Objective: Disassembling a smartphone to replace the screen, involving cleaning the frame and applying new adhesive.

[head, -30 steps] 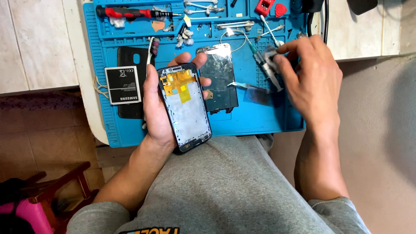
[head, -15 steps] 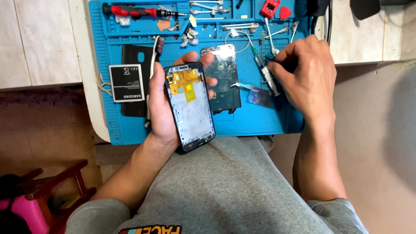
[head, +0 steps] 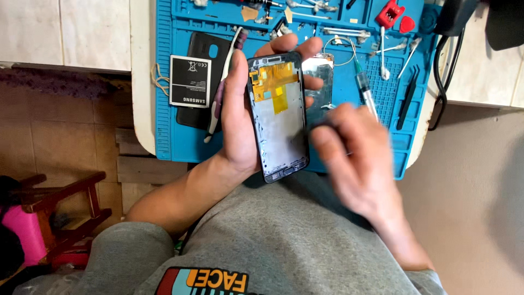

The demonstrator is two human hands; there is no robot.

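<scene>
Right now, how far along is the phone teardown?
Done: the phone is open, with the battery and black back cover lying on the blue mat. In hand: the left hand holds the bare phone frame, orange flex showing; the right hand is blurred beside it. Left: a second phone part and loose tools lie on the mat, nothing reassembled.

A home phone-repair corner. A blue silicone repair mat (head: 180, 147) covers a small white counter (head: 141, 82), its moulded trays holding tweezers (head: 406, 101), a syringe (head: 364, 93), a red pick (head: 407, 24) and small parts. A loose phone battery (head: 190, 81) and black back cover (head: 210, 52) lie on the mat. Domestic surroundings show around it: pale wall tiles (head: 65, 30), a brown tiled floor (head: 60, 131) and a dark wooden chair frame (head: 76, 210) beside a pink object (head: 22, 232).
</scene>
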